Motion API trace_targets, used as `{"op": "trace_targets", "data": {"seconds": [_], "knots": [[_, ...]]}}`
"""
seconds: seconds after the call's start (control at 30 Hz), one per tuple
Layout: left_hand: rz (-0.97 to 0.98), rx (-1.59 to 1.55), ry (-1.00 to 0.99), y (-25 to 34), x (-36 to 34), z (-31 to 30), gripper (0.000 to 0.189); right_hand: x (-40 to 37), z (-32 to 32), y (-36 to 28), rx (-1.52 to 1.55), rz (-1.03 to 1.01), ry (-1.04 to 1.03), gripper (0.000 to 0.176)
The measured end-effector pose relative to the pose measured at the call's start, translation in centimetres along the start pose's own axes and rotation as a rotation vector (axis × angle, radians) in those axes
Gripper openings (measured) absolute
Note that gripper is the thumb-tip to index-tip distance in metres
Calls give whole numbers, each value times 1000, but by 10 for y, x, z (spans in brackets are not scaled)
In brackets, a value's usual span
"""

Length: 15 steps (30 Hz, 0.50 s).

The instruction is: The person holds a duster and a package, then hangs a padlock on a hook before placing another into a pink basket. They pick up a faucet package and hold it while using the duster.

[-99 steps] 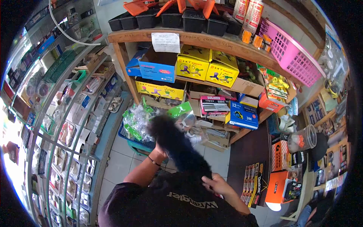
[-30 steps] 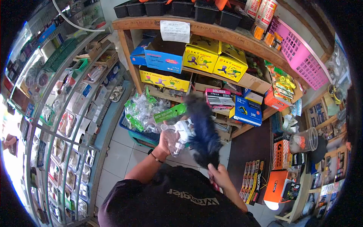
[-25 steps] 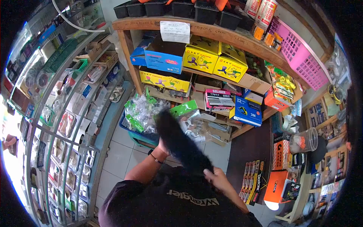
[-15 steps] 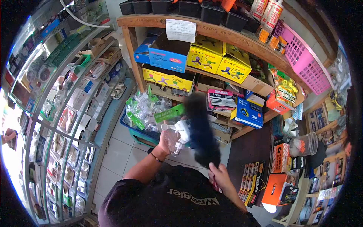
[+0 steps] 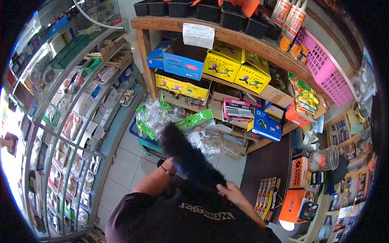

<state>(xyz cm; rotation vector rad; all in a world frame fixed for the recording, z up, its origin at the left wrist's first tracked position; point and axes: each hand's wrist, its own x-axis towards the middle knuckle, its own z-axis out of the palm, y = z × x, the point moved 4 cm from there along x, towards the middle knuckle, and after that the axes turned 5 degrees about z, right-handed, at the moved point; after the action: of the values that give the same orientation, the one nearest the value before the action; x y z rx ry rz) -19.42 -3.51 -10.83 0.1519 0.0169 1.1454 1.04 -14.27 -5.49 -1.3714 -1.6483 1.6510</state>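
My right hand (image 5: 229, 192) is closed around the lower end of a dark, fluffy duster (image 5: 190, 156). The duster slants up to the left across my chest and is blurred by motion. Behind it, my left hand (image 5: 169, 164) has its fingers mostly hidden. A clear plastic packet (image 5: 207, 142) with a green header card and white plastic parts inside hangs beyond the duster, on my left hand's side, apparently held by it. Past the packet, a blue basket (image 5: 135, 128) holds a pile of similar clear packets (image 5: 156, 115) with green cards.
A wooden shelf (image 5: 239, 34) ahead carries yellow boxes (image 5: 225, 65), a blue box (image 5: 182, 65) and black trays (image 5: 194, 11). A glass display case (image 5: 77, 137) curves along the left. At right are a pink basket (image 5: 328, 71), an orange box (image 5: 293, 204) and a clear tub (image 5: 326, 157).
The duster has swung down to the left, now crossing in front of my left hand. The packet has turned and shifted right, showing more of its green card.
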Motion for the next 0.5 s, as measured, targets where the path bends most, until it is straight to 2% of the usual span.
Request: {"op": "trace_targets", "data": {"seconds": [0.03, 0.07, 0.1, 0.13, 0.17, 0.23, 0.27, 0.3, 0.37, 0.4, 0.43, 0.5], "knots": [[40, -9, 177, 0, -1, -10, 55, 1, -8, 4, 128, 122, 70, 32], [-38, -320, -533, 1, 0, 19, 60, 1, -16, 6, 255, 244, 141, 31], [73, -96, 116, 2, -1, 3, 65, 3, -20, 4, 382, 365, 212, 30], [66, -43, 128, 2, -4, -3, 65, 5, -27, -8, 337, 314, 348, 25], [61, -17, 133, 2, -6, -2, 65, 14, -33, -22, 59, 43, 456, 20], [35, 9, 163, -1, -9, 0, 63, 16, -29, -51, -120, -280, 567, 27], [24, 10, 176, -1, -10, 0, 62, 19, -26, -58, -120, -279, 567, 27], [14, 11, 189, -2, -12, -1, 62, 22, -21, -67, -260, -361, 546, 32], [-47, -258, -278, -5, -14, 7, 66, 26, -8, -77, -495, -492, 491, 44], [-99, -250, -334, -2, -17, 5, 61, 29, -1, -79, -508, -532, 461, 47], [-80, 85, 168, -6, -24, -19, 53, 33, 5, -82, -522, -572, 430, 49], [-79, -103, 130, -15, -13, 16, 48, 34, 11, -90, -528, -550, 383, 53]]}}
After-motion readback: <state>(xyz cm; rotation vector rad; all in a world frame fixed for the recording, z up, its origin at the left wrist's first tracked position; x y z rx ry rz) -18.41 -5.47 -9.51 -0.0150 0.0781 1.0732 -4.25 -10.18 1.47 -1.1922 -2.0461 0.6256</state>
